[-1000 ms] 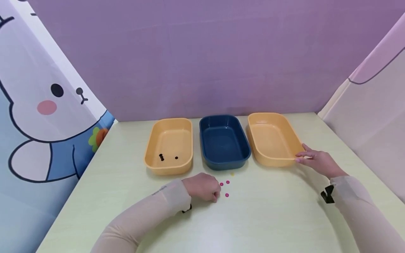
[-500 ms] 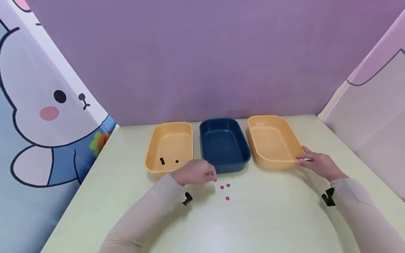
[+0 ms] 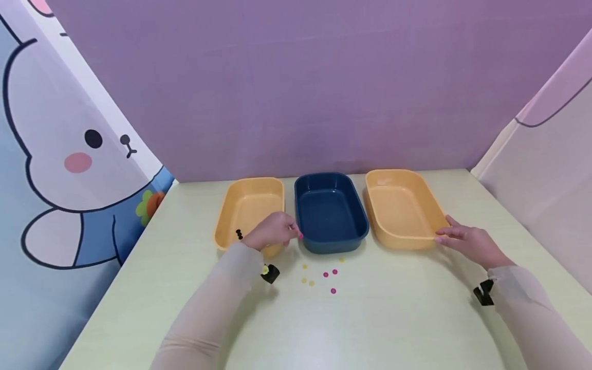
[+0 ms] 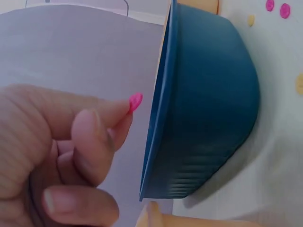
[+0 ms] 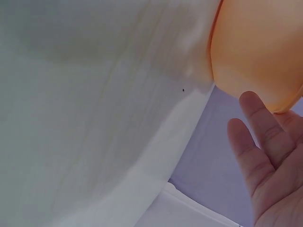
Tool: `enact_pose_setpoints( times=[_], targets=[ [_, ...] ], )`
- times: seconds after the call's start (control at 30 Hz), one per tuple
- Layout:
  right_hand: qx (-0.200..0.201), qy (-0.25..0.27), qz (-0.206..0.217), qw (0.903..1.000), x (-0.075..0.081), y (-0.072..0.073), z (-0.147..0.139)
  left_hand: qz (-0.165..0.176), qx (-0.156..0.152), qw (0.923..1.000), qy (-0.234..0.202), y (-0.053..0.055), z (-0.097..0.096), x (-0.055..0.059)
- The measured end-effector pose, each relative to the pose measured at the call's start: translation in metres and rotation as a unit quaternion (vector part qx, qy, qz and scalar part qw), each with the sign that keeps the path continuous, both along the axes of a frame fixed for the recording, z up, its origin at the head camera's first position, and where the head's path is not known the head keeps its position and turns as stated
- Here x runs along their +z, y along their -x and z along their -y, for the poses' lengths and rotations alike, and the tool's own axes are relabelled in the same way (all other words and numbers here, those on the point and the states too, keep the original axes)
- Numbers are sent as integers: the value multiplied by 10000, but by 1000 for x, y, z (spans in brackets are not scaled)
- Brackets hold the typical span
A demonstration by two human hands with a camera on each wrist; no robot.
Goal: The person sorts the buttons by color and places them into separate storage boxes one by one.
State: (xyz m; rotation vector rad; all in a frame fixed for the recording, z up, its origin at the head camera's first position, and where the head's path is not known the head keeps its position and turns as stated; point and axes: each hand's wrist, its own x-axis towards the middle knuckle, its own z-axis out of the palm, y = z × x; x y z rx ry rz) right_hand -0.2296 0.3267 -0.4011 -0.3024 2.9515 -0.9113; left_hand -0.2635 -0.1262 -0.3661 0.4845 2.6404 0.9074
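Observation:
Finger and thumb of my left hand point(image 3: 274, 229) pinch a small pink button point(image 4: 136, 101). They hold it up near the left rim of the dark blue tray point(image 3: 332, 247), which has nothing in it. In the left wrist view the button is just outside that rim. At the front right corner of the right-hand yellow tray point(image 3: 407, 243), my right hand point(image 3: 474, 245) touches the wall with extended fingers point(image 5: 255, 111). Below the blue tray, several pink buttons point(image 3: 335, 272) and yellow buttons point(image 3: 304, 280) lie loose on the table.
A second yellow tray point(image 3: 224, 213) stands left of the blue one, partly behind my left hand, with black buttons point(image 3: 239, 234) inside. The trays line up near the back of the pale table point(image 3: 351, 329). A purple cloth wall point(image 3: 319, 92) rises behind them.
My left hand has picked the pink button off the table and moved up and left with it to the blue tray's rim. Yellow buttons it covered now show. My right hand stays put.

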Motion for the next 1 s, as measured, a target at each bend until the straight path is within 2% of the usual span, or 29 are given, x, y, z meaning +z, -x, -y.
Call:
enact_pose_setpoints(
  times=[0.13, 0.3, 0.53, 0.73, 0.87, 1.0],
  targets=[
    [24, 9, 1, 10000, 1, -2, 3, 185, 485, 9986, -133, 4, 2, 6],
    [64, -85, -72, 9999, 2, -2, 0, 383, 1057, 9931, -324, 11, -3, 13],
    [39, -40, -132, 9999, 4, 1, 1, 303, 1382, 9890, -423, 21, -15, 10],
    [86, -188, -342, 9992, 3, 1, 1, 121, 1606, 9868, -197, 27, -27, 10],
    [69, -165, -314, 9993, 4, 1, -2, 290, 1954, 9790, -506, 35, -34, 11],
    [48, -170, -185, 9997, 5, 0, -4, 317, 2078, 9767, -437, 43, -41, 7]
  ],
)
